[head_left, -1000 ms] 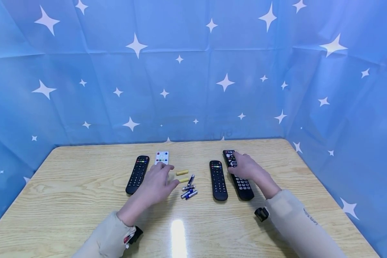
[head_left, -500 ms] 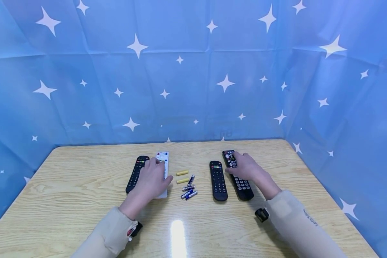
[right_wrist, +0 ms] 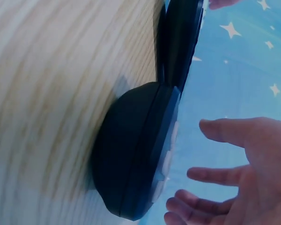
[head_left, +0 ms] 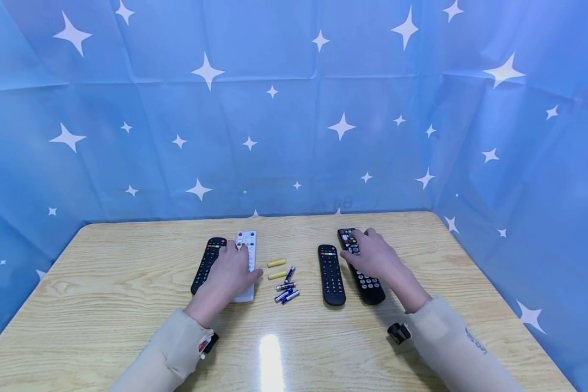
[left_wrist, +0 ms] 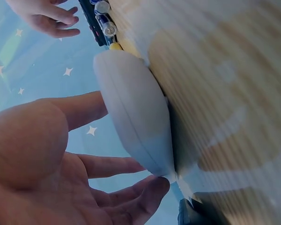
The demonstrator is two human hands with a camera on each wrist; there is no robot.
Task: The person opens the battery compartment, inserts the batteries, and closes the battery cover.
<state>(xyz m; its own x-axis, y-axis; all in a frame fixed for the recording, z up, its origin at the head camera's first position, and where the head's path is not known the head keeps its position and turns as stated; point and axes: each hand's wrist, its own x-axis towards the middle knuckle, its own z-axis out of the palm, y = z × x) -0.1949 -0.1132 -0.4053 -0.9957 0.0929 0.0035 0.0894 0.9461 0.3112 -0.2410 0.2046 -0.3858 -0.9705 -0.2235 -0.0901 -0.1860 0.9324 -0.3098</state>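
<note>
The left grip lies spread over a smooth, rounded white remote. The right grip hovers spread above a long black remote on the wood-grain table.

A light wooden table with visible grain stands closed in on three sides by a blue backdrop printed with white stars, its folds creased into squares. A bright overhead light throws a white glare on the glossy tabletop near its front edge.
</note>
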